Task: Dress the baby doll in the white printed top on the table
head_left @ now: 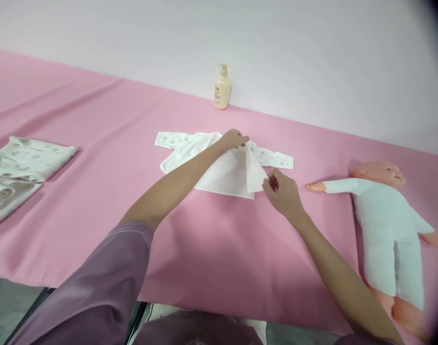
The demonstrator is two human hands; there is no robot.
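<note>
Pinching the little shirt (pixel 222 175), both hands are on its right side. The left hand (pixel 236 139) has its fingers pressed together on the cloth near the neck. The right hand (pixel 282 192) is curled up, nipping the low corner of the loose flap (pixel 256 172). So the flap is pulled thin between the two hands, and the right hand is the one nearer to the body.

The shirt lies flat on the pink cloth (pixel 219 254), straight in front of the person. Its long way goes side to side, from sleeve to sleeve, and the right sleeve (pixel 276 158) sits a bit closer to the person. The left arm goes over the shirt's middle.

Lots of pink shows from the shirt's bottom to the near edge. Behind the shirt, a pump bottle (pixel 222 93) stands up by the wall (pixel 168 48). To the right lies a doll (pixel 382 225), its arm reaching near the right hand but not touching. Some clothes (pixel 35 158) lie well off to the left.
</note>
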